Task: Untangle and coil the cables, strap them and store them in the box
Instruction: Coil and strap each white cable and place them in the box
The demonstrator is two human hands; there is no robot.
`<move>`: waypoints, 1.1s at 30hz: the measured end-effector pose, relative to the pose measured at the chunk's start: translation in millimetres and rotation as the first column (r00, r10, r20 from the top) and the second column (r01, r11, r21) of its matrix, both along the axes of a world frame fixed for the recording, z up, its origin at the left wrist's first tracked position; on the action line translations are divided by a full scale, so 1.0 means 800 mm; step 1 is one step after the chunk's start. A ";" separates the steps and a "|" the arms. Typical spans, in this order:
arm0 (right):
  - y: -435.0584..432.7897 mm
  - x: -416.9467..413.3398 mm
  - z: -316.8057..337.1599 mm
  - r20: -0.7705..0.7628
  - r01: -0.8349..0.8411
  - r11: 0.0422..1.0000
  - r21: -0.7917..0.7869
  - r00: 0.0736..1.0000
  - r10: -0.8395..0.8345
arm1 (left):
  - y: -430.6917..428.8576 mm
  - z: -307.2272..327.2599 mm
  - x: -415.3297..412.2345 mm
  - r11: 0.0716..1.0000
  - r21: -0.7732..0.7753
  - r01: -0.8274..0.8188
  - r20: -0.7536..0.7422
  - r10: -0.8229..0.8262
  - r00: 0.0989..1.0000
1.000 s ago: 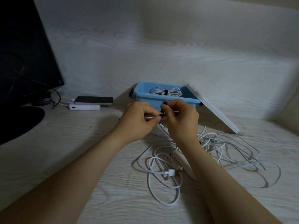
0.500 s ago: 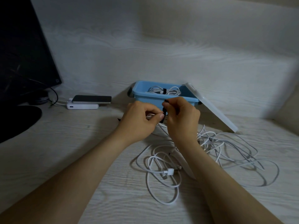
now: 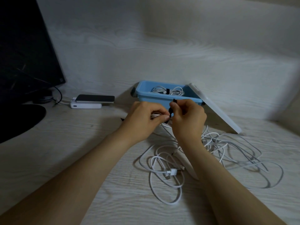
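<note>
1. Your left hand [image 3: 146, 117]: the forearm runs in from the lower left corner. The hand is lifted off the table [image 3: 65, 151] just in front of the box [image 3: 146, 96], knuckles up and fingers curled. Thumb and forefinger pinch a small white cable coil [image 3: 155, 114], most of it hidden behind the fingers.

2. Your right hand [image 3: 188, 117]: the forearm rises from the lower right corner, with the back of the hand towards you and the fingers curled. Thumb and forefinger pinch a black strap [image 3: 170, 111], whose upper end pokes up above the fingertips. The two hands meet at the strap.

3. Box: blue and open, at the back of the table near the wall. It holds one strapped coil [image 3: 167, 91], white with a black band.

4. Lid [image 3: 215, 109]: white, leaning against the box's right end, with its lower edge on the table.

5. Loose cables [image 3: 167, 172]: white, tangled on the table under and to the right of your right forearm, with connector ends lying among the nearer loops.

6. Other items: a phone [image 3: 95, 99] lies on a white power bank [image 3: 86, 106], left of the box. A dark monitor [image 3: 24, 46] stands at the far left.
</note>
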State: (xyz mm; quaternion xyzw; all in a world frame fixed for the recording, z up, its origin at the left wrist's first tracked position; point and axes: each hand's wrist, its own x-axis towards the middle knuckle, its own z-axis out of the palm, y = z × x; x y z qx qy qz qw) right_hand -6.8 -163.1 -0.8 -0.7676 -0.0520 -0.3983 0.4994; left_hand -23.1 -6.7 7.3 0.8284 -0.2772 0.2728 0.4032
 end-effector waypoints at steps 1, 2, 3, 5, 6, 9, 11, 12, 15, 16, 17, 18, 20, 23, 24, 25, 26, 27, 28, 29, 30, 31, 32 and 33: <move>0.000 0.000 0.000 -0.007 0.010 1.000 0.003 1.000 -0.010 | 0.000 0.000 0.001 1.000 0.019 0.001 0.006 -0.001 1.000; 0.000 0.001 0.000 -0.013 0.022 1.000 0.002 1.000 -0.022 | 0.000 0.000 0.001 0.999 0.039 0.002 0.017 -0.002 1.000; -0.001 0.001 -0.001 -0.016 0.036 0.999 -0.001 0.999 -0.036 | 0.001 0.000 0.001 0.998 0.056 0.004 0.025 -0.005 1.000; -0.002 0.002 -0.001 -0.017 0.052 0.999 -0.002 0.999 -0.052 | 0.002 -0.001 0.001 0.997 0.068 0.026 0.014 -0.027 1.000; -0.002 0.003 -0.001 -0.018 0.052 0.999 -0.002 0.998 -0.052 | 0.003 -0.002 0.001 0.996 0.081 0.039 0.006 -0.039 0.999; -0.001 0.002 -0.002 -0.036 0.038 0.999 -0.014 0.999 -0.038 | 0.002 -0.004 0.005 0.982 0.187 0.039 0.030 -0.045 0.999; -0.001 0.002 -0.003 -0.051 0.029 0.999 -0.020 0.998 -0.030 | 0.001 -0.006 0.008 0.972 0.234 0.036 0.016 -0.041 0.999; 0.000 0.002 -0.003 -0.055 0.021 1.000 -0.020 0.998 -0.022 | 0.001 -0.008 0.009 0.968 0.247 0.034 0.003 -0.035 0.999; 0.001 0.002 -0.003 -0.062 -0.006 0.999 -0.038 0.998 0.004 | 0.003 -0.015 0.011 0.959 0.282 0.015 -0.018 -0.010 1.000; 0.002 0.002 -0.004 -0.059 -0.012 0.999 -0.047 0.998 0.009 | 0.004 -0.016 0.012 0.957 0.291 0.008 -0.015 -0.004 1.000; 0.003 0.003 -0.004 -0.056 -0.015 0.999 -0.051 0.998 0.012 | 0.005 -0.018 0.012 0.955 0.297 -0.001 -0.005 0.002 1.000; 0.003 0.003 -0.005 -0.053 -0.017 0.999 -0.048 0.999 0.014 | 0.005 -0.019 0.013 0.954 0.301 -0.011 0.007 0.009 1.000; 0.002 0.006 -0.005 -0.064 -0.010 0.999 -0.042 0.998 0.008 | 0.005 -0.020 0.013 0.953 0.303 -0.030 0.026 0.023 0.999; 0.001 0.007 -0.007 -0.097 -0.013 0.997 -0.077 0.995 0.006 | 0.006 -0.022 0.016 0.949 0.310 -0.059 0.017 0.057 0.998; 0.002 0.005 -0.007 -0.090 -0.031 0.996 -0.089 0.996 0.023 | 0.007 -0.022 0.017 0.948 0.311 -0.071 0.017 0.069 0.997; 0.002 0.004 -0.007 -0.076 -0.052 0.993 -0.108 0.996 0.044 | 0.008 -0.021 0.018 0.948 0.308 -0.081 0.019 0.079 0.997; 0.004 0.003 -0.007 -0.058 -0.070 0.988 -0.137 0.996 0.062 | 0.009 -0.019 0.018 0.950 0.300 -0.090 0.016 0.089 0.996; 0.006 0.002 -0.007 -0.038 -0.082 0.981 -0.173 0.996 0.077 | 0.010 -0.018 0.018 0.952 0.288 -0.100 0.005 0.103 0.995; 0.007 0.001 -0.007 -0.020 -0.091 0.974 -0.207 0.996 0.088 | 0.011 -0.016 0.017 0.954 0.276 -0.114 -0.006 0.120 0.993; 0.008 0.001 -0.007 -0.004 -0.096 0.966 -0.239 0.995 0.098 | 0.012 -0.015 0.017 0.955 0.266 -0.130 -0.013 0.138 0.990; 0.008 0.001 -0.007 0.009 -0.102 0.957 -0.271 0.994 0.108 | 0.012 -0.014 0.016 0.955 0.259 -0.144 -0.018 0.154 0.988; 0.008 0.002 -0.007 0.018 -0.106 0.947 -0.303 0.993 0.117 | 0.012 -0.014 0.016 0.955 0.253 -0.156 -0.027 0.168 0.985; 0.006 0.003 -0.008 0.021 -0.113 0.936 -0.334 0.992 0.127 | 0.011 -0.014 0.015 0.955 0.246 -0.167 -0.038 0.182 0.983; 0.005 0.005 -0.009 0.021 -0.122 0.924 -0.363 0.990 0.139 | 0.010 -0.014 0.015 0.953 0.243 -0.181 -0.049 0.199 0.979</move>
